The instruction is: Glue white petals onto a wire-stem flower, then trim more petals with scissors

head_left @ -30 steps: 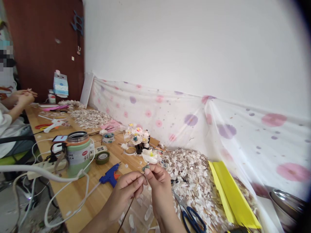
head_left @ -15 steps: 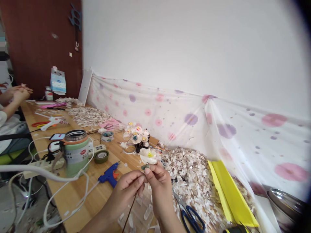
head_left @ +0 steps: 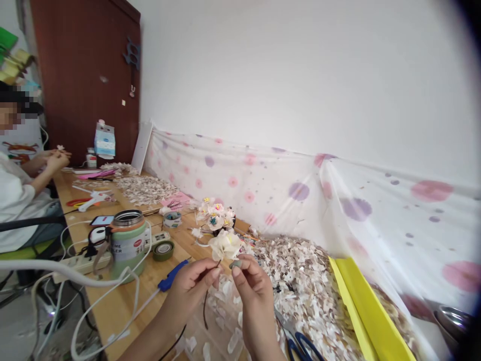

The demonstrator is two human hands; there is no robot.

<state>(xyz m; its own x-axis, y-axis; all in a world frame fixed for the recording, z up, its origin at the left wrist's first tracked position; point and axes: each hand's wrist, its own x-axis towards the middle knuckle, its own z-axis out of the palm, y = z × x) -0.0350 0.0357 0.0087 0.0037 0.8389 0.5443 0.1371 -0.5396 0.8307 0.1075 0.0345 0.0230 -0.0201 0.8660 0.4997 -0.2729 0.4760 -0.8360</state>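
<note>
Both hands up over the near edge of the wooden table (head_left: 124, 301). My left hand (head_left: 190, 288) is pinched shut, thumb and forefinger closed on the thin dark wire stem (head_left: 205, 311) just under the white paper flower (head_left: 224, 244); the stem curves down below the palm. Flower sits upright above the fingertips, in the air, just in front of the small bouquet (head_left: 217, 216) on the table. My right hand (head_left: 252, 291) is also pinched, fingertips closed on a small grey-green bit (head_left: 236, 263) right beside the flower base; cannot tell whether that bit touches the stem.

Around it: blue glue gun (head_left: 172, 276) on the table just left of the left hand, green jar (head_left: 128, 243) and tape roll (head_left: 163, 249) further left, blue-handled scissors (head_left: 300, 346) lower right, heap of pale petal scraps (head_left: 300, 281) to the right. Another person's hands (head_left: 56, 158) at the far left end of the table, well apart.
</note>
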